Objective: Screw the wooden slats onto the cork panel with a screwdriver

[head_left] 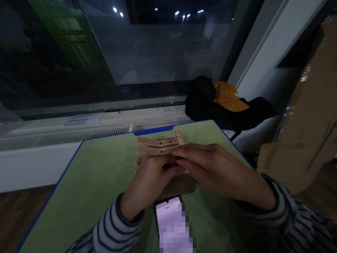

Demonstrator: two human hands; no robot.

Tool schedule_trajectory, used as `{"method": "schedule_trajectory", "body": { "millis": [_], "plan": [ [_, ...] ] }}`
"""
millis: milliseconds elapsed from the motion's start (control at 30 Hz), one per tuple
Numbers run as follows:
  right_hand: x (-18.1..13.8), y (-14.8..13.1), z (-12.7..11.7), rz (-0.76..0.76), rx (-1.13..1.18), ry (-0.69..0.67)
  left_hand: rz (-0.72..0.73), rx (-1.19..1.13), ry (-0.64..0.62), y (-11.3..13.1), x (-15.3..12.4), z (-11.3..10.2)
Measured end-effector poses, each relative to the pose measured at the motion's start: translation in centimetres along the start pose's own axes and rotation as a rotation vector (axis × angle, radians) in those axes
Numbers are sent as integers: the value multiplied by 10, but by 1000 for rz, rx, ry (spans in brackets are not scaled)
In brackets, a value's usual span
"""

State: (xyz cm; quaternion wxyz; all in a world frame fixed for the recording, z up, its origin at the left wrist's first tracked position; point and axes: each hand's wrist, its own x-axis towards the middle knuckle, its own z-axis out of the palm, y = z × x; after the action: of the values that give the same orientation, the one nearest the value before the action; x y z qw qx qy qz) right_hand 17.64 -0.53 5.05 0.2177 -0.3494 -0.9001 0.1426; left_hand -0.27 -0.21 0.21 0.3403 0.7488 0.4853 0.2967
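Wooden pieces, frame centre — pale, smooth, matt. Table around them: matt top. Phone, bottom centre — glossy screen. Cap, right of upper centre: matt cloth. Cardboard, right edge: dull, with shiny tape. Window, top: reflective glass.

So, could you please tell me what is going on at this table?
A left hand and a right hand meet over pale, flat wooden pieces, some with small dark holes, on a green tabletop with a blue edge. Whether they grip anything is hidden. Closer to the camera lie a flat brown slab and a dark-edged rectangular phone with a lit screen.
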Motion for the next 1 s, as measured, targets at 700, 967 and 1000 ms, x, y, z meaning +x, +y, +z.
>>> {"method": "schedule_trajectory", "body": {
  "millis": [700,967,1000],
  "plan": [
    [-1,-3,2,18,30,33,-48,-36,2,-1,1,1],
    [-1,-8,5,90,-137,56,64,-40,-109,0,0,-4],
    [-1,-8,6,99,-155,62,51,-43,-113,0,0,-3]
  ]
}}
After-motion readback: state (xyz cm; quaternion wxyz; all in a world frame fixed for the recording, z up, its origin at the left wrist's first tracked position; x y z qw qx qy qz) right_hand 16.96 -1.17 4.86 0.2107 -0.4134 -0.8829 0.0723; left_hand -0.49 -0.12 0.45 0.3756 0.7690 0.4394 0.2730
